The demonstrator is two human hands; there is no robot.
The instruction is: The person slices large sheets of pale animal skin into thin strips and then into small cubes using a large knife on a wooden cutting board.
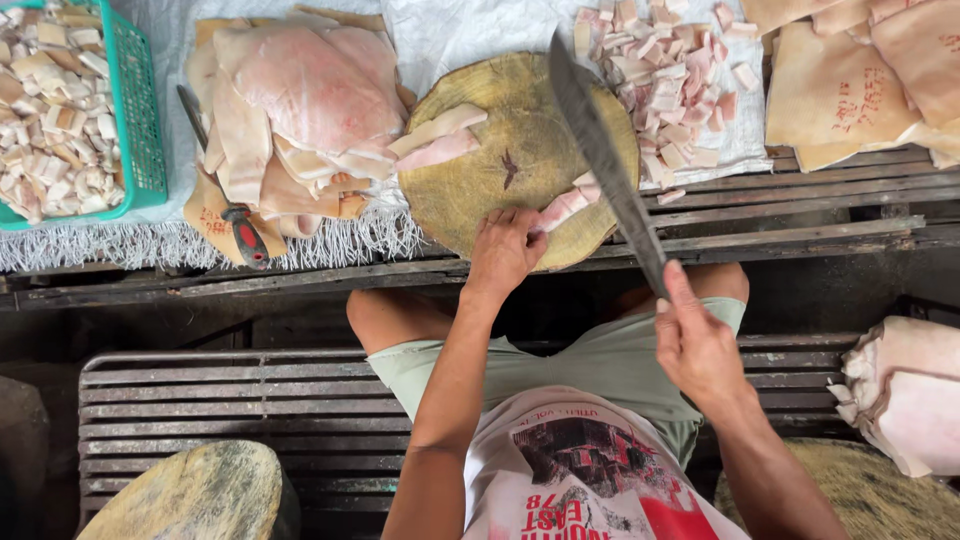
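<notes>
Left hand (503, 250) grip pinches a pale pink meat strip (562, 208) at the round wooden chopping block's (505, 120) 5 o'clock edge. Right hand (695, 345) grip closed around a long dark knife (603, 150), blade raised toward 11 o'clock. Cut pieces (668, 95) heaped at the block's 2 o'clock; uncut slabs (300, 100) at 9 o'clock on the counter (800, 190).

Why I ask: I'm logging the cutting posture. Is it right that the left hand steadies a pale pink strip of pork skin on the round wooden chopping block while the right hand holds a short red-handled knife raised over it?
Not quite. The head view shows the right hand holding a long dark cleaver blade, not the short red-handled knife, which lies unused beside the stacked skin. The rest stands: the left hand steadies the pale pink strip of pork skin on the round wooden chopping block.
</notes>
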